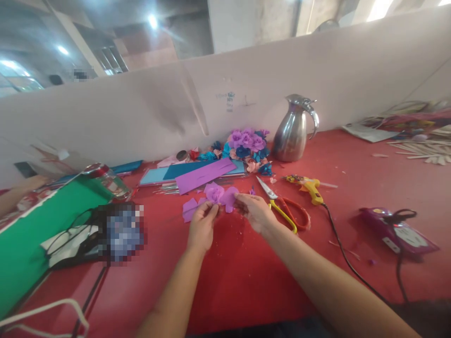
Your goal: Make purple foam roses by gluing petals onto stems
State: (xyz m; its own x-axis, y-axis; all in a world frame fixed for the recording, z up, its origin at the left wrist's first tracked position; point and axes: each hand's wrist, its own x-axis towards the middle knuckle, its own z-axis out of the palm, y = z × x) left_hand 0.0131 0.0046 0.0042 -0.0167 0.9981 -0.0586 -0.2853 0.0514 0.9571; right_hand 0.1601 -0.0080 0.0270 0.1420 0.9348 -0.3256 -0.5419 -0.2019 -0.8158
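Observation:
My left hand (202, 225) and my right hand (256, 212) both pinch a purple paper flower (220, 193) just above the red tabletop (239, 272). The left fingers close on its left side, the right fingers on a petal at its right. Loose purple petal pieces (190, 209) lie on the table just left of the flower. Scissors (282, 206) with red and yellow handles lie right beside my right hand. A yellow glue gun (310, 187) rests a little farther right.
A steel jug (294, 129) and a heap of finished purple and blue flowers (248, 145) stand by the white partition. Purple and blue sheets (197, 174) lie behind the flower. A green sheet (31, 234) lies at left, a purple power strip (398, 232) at right.

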